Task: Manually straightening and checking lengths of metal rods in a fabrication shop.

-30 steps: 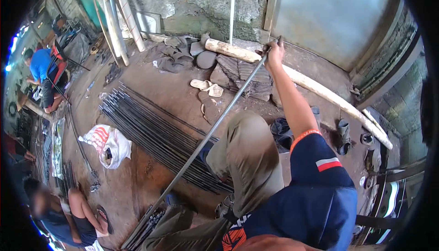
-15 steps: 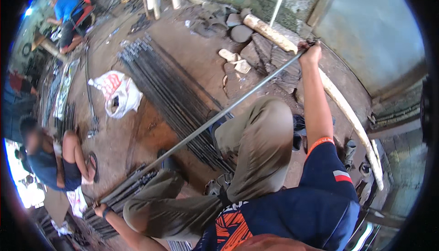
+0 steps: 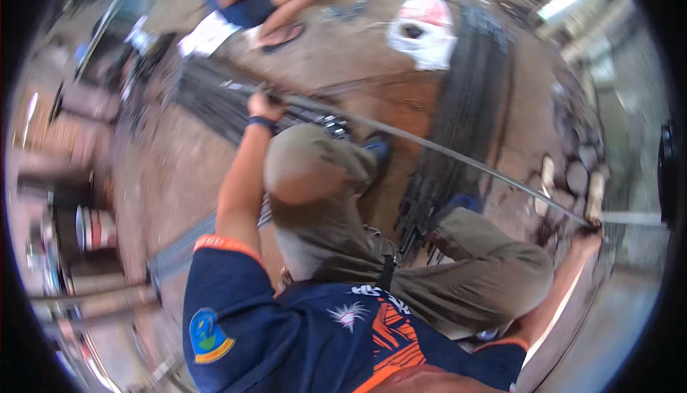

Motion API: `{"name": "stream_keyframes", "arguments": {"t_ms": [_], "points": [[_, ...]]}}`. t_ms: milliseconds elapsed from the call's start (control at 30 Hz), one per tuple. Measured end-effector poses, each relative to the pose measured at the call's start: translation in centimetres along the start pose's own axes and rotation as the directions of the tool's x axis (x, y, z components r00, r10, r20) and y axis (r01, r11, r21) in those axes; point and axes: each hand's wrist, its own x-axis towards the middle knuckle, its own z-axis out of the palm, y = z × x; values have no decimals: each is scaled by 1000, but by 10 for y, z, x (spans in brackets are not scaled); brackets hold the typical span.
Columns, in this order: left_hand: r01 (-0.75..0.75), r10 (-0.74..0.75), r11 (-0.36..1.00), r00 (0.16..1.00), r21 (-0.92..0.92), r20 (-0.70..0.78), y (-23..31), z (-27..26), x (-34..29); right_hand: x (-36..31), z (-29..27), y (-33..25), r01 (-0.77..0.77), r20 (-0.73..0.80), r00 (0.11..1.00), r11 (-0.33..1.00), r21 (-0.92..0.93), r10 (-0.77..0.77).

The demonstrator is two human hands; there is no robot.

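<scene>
A long thin grey metal rod (image 3: 429,143) stretches across in front of my knees. Near its left end my left hand (image 3: 265,105) is wrapped round it, above a pile of dark rods (image 3: 204,103). My right hand (image 3: 591,234) is closed at the rod's far right end, low beside stones; its fingers are smeared by motion. Under the rod's middle lies a long bundle of dark rods (image 3: 458,114) on the floor.
A white sack (image 3: 433,39) stands beyond the bundle. At the upper left a person (image 3: 265,0) squats close to the pile. Stones (image 3: 577,177) and a pale pole (image 3: 595,194) lie by the right wall. A bucket (image 3: 96,228) is at the left.
The view has swung left, bringing the left side of the workspace into sight. Both hands stay at the rod's two ends; the rod now slants down to the right in view.
</scene>
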Motion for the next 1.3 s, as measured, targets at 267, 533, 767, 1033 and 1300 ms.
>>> {"name": "stream_keyframes", "arguments": {"t_ms": [267, 533, 767, 1033, 1300], "points": [[-234, 90, 877, 938, -421, -335, -41, -20, -33, -58, 127, 72, -547, 345, 679, 760, -352, 648], [-293, 185, 894, 931, -339, -316, -27, -47, 43, -219, 266, 220, -694, 155, 476, 478, -538, 866], [-261, 172, 961, 818, -88, -550, -28, -123, 93, -443, 289, 423, -956, 65, 61, 77, -283, 996], [29, 110, 978, 768, 206, -631, -12, -189, 139, -523, 340, 482, -996, 58, -38, -33, -89, 998], [-7, 225, 950, 708, 312, -670, -7, -219, 183, -496, 334, 481, -980, -87, -199, -200, -3, 976]]}}
